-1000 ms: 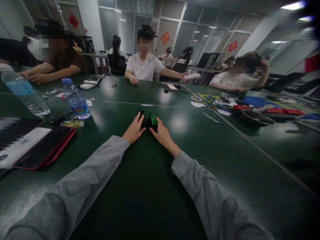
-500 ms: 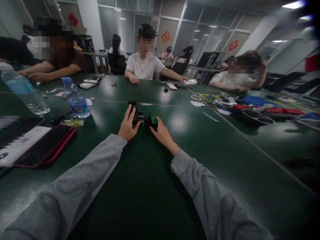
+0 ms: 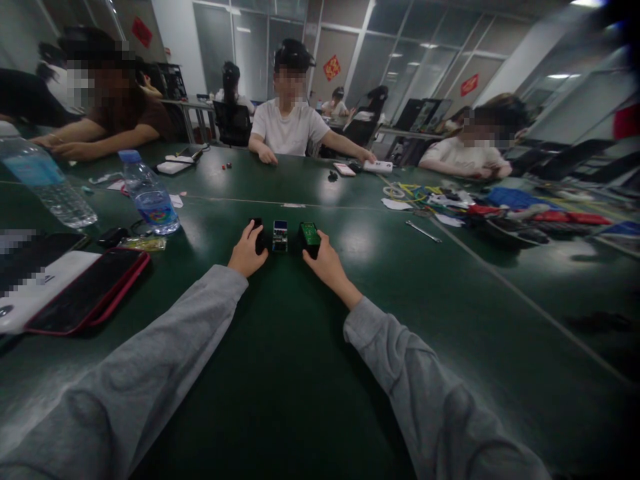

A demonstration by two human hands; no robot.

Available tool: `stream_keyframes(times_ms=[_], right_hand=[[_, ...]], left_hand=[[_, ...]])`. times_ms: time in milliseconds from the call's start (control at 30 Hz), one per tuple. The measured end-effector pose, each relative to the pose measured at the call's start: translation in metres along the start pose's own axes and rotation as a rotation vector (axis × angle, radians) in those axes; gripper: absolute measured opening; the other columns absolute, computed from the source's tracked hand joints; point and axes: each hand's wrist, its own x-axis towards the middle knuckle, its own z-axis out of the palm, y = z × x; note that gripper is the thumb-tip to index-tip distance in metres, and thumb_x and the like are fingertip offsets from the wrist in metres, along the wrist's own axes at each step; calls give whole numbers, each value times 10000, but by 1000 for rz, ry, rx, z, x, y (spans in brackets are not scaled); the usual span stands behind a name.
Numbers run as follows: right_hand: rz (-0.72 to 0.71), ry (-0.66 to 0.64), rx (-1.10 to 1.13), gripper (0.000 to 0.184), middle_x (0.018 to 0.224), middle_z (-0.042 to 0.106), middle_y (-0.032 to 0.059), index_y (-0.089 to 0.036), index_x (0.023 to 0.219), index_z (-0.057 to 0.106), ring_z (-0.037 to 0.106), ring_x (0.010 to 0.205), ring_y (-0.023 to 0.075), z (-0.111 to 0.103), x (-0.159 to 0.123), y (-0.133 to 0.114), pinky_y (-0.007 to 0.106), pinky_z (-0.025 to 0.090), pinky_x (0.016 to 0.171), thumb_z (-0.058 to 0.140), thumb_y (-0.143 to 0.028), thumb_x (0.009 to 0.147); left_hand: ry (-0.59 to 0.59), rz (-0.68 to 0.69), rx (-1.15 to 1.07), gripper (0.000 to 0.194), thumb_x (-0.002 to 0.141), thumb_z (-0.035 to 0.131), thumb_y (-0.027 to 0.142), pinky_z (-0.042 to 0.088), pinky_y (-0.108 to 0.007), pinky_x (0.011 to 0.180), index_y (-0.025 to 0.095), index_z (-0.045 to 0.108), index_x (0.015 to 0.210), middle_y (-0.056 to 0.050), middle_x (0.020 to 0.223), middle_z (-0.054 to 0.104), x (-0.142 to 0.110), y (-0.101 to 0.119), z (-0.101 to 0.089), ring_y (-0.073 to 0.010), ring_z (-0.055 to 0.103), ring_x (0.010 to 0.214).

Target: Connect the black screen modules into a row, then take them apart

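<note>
My left hand (image 3: 247, 251) is closed around a small black case piece (image 3: 259, 239), mostly covered by the fingers, low over the green table (image 3: 280, 373). To its right, a small circuit board with a screen (image 3: 280, 236) stands on the table between my two hands, touched by neither. My right hand (image 3: 326, 261) grips a small black box with a green circuit board (image 3: 311, 235) showing on its upper face, thumb on the near side. What lies inside that box is hidden.
At left are two water bottles (image 3: 149, 197), a black phone in a red case (image 3: 85, 293) and a white device (image 3: 47, 280). A wrench (image 3: 423, 231) lies to the right, before a heap of cables and cloth (image 3: 520, 207). A person (image 3: 290, 127) sits opposite, others at both sides.
My left hand has moved left and lowered, carrying the black case piece away from the screened circuit board, which now shows fully. My right hand holds its box in nearly the same place.
</note>
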Motion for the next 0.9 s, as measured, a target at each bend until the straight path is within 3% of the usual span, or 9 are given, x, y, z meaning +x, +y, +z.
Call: stream_keyframes(times_ms=[200, 367, 567, 900], right_hand=[[59, 103, -1, 668, 1181, 607, 232, -46, 1404, 345, 644, 1015, 350, 0, 1, 2, 493, 530, 874, 574, -285, 824], [102, 158, 51, 659, 1221, 581, 228, -54, 1381, 366, 618, 1072, 346, -1, 2, 6, 477, 522, 904, 581, -238, 785], [-27, 140, -60, 648, 1318, 500, 228, -55, 1405, 358, 531, 1203, 338, -2, 1, 3, 491, 484, 994, 541, -184, 797], [-131, 53, -277, 666, 1353, 428, 191, -137, 1446, 350, 457, 1237, 348, -3, -3, -4, 539, 473, 995, 551, -145, 811]], left_hand=[[20, -24, -2, 645, 793, 641, 265, 433, -599, 1074, 185, 437, 1400, -174, 1567, 275, 2, -3, -1, -399, 411, 1374], [35, -28, 28, 604, 809, 632, 274, 366, -642, 1101, 169, 448, 1374, -195, 1561, 277, 2, -3, -1, -399, 373, 1398], [83, 32, 36, 549, 835, 617, 313, 324, -684, 1099, 206, 457, 1348, -179, 1544, 319, 3, -9, 4, -395, 342, 1416], [-6, -55, 124, 559, 867, 583, 289, 343, -662, 1108, 189, 433, 1396, -152, 1577, 289, 3, 6, -2, -400, 314, 1431]])
